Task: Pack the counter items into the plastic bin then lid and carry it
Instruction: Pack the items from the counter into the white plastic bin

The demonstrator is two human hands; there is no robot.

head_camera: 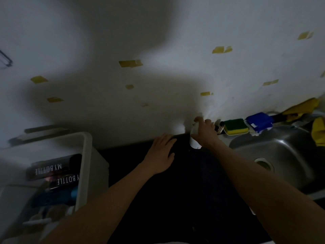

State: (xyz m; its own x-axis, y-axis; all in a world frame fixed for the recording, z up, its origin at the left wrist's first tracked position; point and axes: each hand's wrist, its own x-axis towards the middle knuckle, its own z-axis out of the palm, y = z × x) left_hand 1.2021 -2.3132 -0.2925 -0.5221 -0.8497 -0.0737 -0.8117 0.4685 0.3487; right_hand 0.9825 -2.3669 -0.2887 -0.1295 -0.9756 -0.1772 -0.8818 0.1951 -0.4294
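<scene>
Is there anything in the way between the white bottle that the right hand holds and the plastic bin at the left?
Only the open left hand, over the dark counter between the white bottle in the right hand and the plastic bin. The bin has no lid on; the dim counter shows nothing else.

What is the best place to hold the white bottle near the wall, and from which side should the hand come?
Its middle, from the sink side, as the right hand does. The white bottle looks slim and round, so fingers wrap it, and the wall behind leaves only front and sides free.
</scene>
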